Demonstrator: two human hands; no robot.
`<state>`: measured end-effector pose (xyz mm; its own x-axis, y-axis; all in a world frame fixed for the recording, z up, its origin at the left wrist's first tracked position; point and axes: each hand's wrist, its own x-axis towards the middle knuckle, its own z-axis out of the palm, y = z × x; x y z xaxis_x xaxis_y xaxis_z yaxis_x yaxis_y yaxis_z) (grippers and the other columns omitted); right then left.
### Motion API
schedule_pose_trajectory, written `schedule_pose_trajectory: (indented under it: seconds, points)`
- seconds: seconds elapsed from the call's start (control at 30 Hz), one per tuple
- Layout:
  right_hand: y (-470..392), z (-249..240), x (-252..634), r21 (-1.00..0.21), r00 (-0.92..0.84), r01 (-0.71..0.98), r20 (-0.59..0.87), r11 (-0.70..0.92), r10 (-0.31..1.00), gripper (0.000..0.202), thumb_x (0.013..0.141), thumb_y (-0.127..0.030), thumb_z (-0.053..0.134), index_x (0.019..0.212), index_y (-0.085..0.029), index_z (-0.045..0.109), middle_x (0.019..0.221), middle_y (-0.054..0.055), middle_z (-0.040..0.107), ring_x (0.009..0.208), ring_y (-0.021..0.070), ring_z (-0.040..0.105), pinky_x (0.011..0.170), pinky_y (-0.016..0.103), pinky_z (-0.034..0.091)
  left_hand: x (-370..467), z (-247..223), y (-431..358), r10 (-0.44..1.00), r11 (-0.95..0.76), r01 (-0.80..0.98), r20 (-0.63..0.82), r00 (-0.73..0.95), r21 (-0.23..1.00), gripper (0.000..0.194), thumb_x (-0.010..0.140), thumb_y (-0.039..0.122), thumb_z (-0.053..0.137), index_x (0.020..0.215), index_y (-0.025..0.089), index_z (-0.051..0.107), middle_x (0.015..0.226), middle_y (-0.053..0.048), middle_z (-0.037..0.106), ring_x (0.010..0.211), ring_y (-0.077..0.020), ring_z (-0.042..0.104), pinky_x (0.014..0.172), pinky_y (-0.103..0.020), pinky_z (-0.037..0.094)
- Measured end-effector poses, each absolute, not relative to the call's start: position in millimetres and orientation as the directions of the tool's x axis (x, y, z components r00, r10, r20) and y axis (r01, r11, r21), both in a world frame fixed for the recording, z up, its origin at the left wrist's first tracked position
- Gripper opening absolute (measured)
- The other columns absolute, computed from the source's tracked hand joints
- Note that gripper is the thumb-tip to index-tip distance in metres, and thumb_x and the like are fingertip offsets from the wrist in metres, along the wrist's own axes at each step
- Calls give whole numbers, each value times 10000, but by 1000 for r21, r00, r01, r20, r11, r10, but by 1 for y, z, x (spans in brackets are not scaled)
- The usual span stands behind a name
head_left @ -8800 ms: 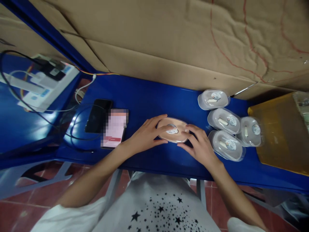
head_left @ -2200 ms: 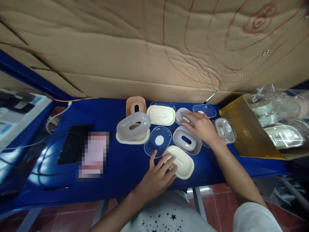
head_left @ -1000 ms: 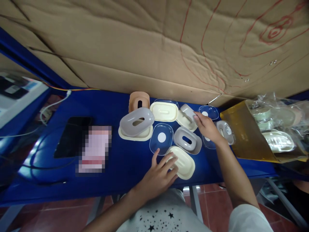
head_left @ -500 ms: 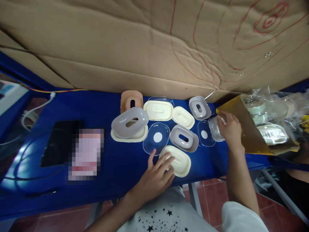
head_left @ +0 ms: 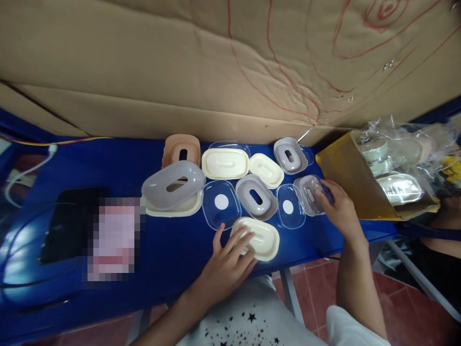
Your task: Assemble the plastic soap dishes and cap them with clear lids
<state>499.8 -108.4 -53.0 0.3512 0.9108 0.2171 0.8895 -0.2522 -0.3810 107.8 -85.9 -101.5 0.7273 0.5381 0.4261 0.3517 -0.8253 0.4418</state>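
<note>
My left hand (head_left: 230, 257) lies with fingers spread over a cream oval plastic lid (head_left: 266, 240) near the table's front edge. My right hand (head_left: 340, 209) grips the right rim of a translucent grey slotted plastic cover (head_left: 310, 196), thumb over its face. Left of that cover lies a clear plastic lid (head_left: 288, 218) with a white round sticker. A grey slotted cover (head_left: 247, 192) and a second stickered clear lid (head_left: 212, 214) come further left. Behind them are two cream lids (head_left: 226, 163) and another grey cover (head_left: 290, 161). A large grey cover (head_left: 154, 190) rests on a cream lid, near a brown cover (head_left: 173, 146).
An open cardboard box (head_left: 340, 166) with plastic-wrapped parts stands at the right. A black flat device (head_left: 65, 230), a blurred pink item (head_left: 117, 235) and cables are on the blue table (head_left: 173, 250) at left. Cardboard (head_left: 144, 57) walls the back. Another person's arm (head_left: 446, 250) shows far right.
The camera view has shifted, moving the items leftward in the picture. My right hand has drawn off the grey cover's face toward its right rim. My left hand stays on the cream lid.
</note>
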Motion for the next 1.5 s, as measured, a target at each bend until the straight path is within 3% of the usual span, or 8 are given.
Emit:
schedule_pose_trajectory:
  seconds: [0.23,0.5,0.7,0.77,0.87,1.03,1.3,1.5]
  points:
    - [-124,-71,465,-204,365,922,179,-328,914,861,964,-697,632,1655,-222,432,1706,232,422,1544,476,446,1155,736,450,109,-102,-85,537,-826,355,419,732,439,124,1058,295,644,990,220,716,1385,-69,736,1434,-259,577,1371,-594,-16]
    - [-114,-76,496,-584,633,683,174,-439,754,622,1095,-654,379,1474,-243,650,1439,146,717,1344,345,676,1146,583,519,107,-103,-86,527,-828,331,430,733,452,134,1072,298,628,997,220,707,1390,-62,735,1442,-260,569,1370,-594,-17]
    - [-112,-62,477,-233,578,794,578,-561,576,608,1053,-560,522,1464,-127,641,1414,260,680,1330,469,628,1087,666,488,107,-103,-85,525,-831,338,422,739,441,128,1071,289,625,996,224,706,1400,-61,729,1445,-258,563,1369,-595,-26]
    - [-114,-58,465,-160,489,847,610,-507,623,502,1063,-523,526,1354,-157,709,1331,229,722,1269,444,656,1075,639,493,108,-103,-85,522,-832,336,417,744,442,136,1076,295,621,996,220,702,1403,-62,726,1440,-255,566,1369,-592,-29]
    - [-115,-59,448,-192,355,934,420,-301,835,403,1079,-511,526,1232,-215,753,1136,150,797,1070,355,735,997,541,553,107,-103,-85,522,-831,335,412,747,444,135,1076,300,624,997,221,699,1402,-60,725,1436,-251,568,1370,-589,-29]
    - [-115,-70,443,-161,173,977,192,-143,966,448,1092,-487,525,1430,-225,662,1411,148,732,1264,375,701,1031,569,538,107,-102,-84,519,-832,333,414,747,444,122,1076,286,623,1014,216,701,1407,-60,723,1441,-255,561,1368,-591,-26]
    - [-122,-76,462,-223,156,969,219,-107,963,464,1134,-394,387,1468,-178,625,1373,198,731,1255,349,696,1042,549,531,106,-103,-85,518,-832,326,419,746,449,112,1070,274,633,1001,216,699,1401,-65,723,1432,-255,569,1362,-607,-15]
    - [-124,-81,474,-491,474,837,425,-243,771,491,1131,-486,401,1411,-187,671,1339,175,742,1208,295,715,1048,502,555,105,-103,-85,505,-840,315,426,751,442,113,1067,274,633,1002,217,705,1404,-71,720,1425,-258,573,1362,-613,-14]
